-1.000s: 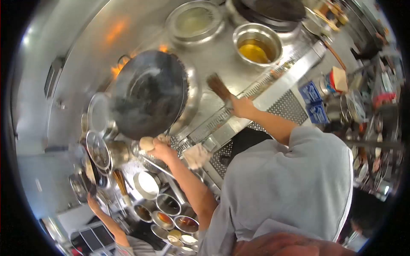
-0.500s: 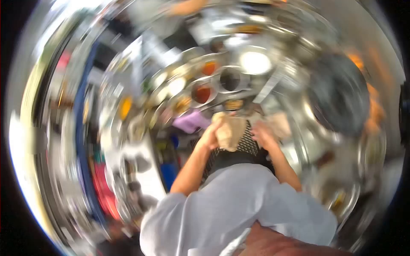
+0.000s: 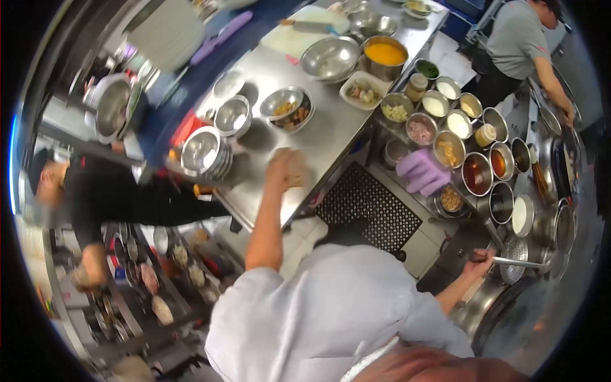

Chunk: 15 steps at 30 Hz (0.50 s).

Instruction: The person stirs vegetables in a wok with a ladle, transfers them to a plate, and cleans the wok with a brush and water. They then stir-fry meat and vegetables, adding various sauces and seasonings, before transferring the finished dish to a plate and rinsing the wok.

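My left hand [image 3: 280,169] reaches over the steel table [image 3: 331,121] and is closed on a beige cloth [image 3: 295,170], which blurs at its right side. Bowls of food stand beyond it, among them a steel bowl with yellow pieces [image 3: 282,103]. At the lower right, my right hand [image 3: 480,262] is wrapped round the end of a long metal handle [image 3: 519,262]. Beside that handle lies a round perforated ladle [image 3: 513,251]. A large dark wok [image 3: 503,312] is just below it.
Pots of sauces and ingredients [image 3: 476,173] fill the right counter, with purple gloves [image 3: 423,172] at its edge. A black perforated mat [image 3: 369,207] covers the floor. One co-worker [image 3: 519,48] stands upper right, another person [image 3: 121,194] at the left.
The view has swung round toward the steel table. My left hand has moved out over it with the cloth. My right hand has gone to the right and taken hold of a metal handle.
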### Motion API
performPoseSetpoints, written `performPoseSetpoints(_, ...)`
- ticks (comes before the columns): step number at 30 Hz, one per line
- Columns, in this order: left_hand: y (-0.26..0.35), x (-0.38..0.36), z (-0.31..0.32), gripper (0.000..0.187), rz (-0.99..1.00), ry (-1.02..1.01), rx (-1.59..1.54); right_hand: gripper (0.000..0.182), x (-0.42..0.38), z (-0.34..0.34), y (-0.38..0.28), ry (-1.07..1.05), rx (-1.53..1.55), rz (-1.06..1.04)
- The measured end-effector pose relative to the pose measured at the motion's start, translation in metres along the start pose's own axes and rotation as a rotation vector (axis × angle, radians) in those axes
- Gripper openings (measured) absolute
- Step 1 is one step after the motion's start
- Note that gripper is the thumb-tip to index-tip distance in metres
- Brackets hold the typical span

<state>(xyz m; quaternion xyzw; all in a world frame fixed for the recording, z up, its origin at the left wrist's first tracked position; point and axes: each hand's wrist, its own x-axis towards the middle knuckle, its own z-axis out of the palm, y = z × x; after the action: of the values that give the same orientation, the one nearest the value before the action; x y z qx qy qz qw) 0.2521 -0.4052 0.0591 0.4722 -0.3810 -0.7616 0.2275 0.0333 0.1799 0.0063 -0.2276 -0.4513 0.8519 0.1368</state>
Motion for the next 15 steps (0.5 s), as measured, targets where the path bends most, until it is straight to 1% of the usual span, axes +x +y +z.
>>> performPoseSetpoints(1,0.012,0.032,-0.025,0.029,0.034,0.023,-0.056,0.018,-0.024,0.015,0.006,0.033,0.027,-0.023)
performPoseSetpoints(2,0.032,0.06,-0.049,0.03,0.084,0.03,0.009,0.008,-0.044,0.025,0.011,0.02,0.024,0.099)
performPoseSetpoints(3,0.047,0.082,-0.059,0.032,0.131,0.039,0.072,0.006,-0.058,0.027,0.013,0.006,0.019,0.221)
performPoseSetpoints(4,0.075,0.066,-0.038,0.031,0.224,0.149,0.193,0.006,-0.065,0.021,0.012,0.042,0.038,0.198)
performPoseSetpoints(5,0.095,0.072,-0.032,0.032,0.078,0.245,0.231,0.01,-0.068,0.014,0.012,0.026,-0.001,0.169)
performPoseSetpoints(6,0.104,0.09,-0.038,0.032,0.076,0.214,0.244,0.015,-0.071,0.01,0.011,0.004,-0.043,0.143)
performPoseSetpoints(7,0.109,0.109,-0.049,0.032,0.069,0.158,0.339,0.016,-0.077,0.019,-0.002,0.062,-0.054,0.084)
performPoseSetpoints(8,0.114,0.122,-0.057,0.031,0.065,0.099,0.437,0.016,-0.079,0.019,-0.018,0.092,-0.042,0.071)
performPoseSetpoints(9,0.119,0.131,-0.055,0.031,0.067,0.068,0.455,0.016,-0.077,0.014,-0.036,0.073,-0.049,0.061)
performPoseSetpoints(10,0.122,0.138,-0.052,0.032,0.056,0.089,0.481,0.016,-0.078,0.009,-0.051,0.059,-0.055,0.051)
performPoseSetpoints(11,0.123,0.142,-0.046,0.032,0.047,0.108,0.509,0.016,-0.082,0.005,-0.064,0.096,-0.038,0.033)
performPoseSetpoints(13,0.134,0.124,-0.027,0.023,-0.054,0.171,0.545,0.015,-0.092,-0.007,-0.088,0.127,-0.023,-0.046)
performPoseSetpoints(14,0.125,0.162,-0.077,0.027,0.292,-0.142,0.901,0.014,-0.101,-0.014,-0.1,0.175,0.026,-0.037)
performPoseSetpoints(15,0.121,0.142,-0.073,0.027,0.311,-0.262,0.946,0.014,-0.102,-0.034,-0.106,0.232,0.046,-0.034)
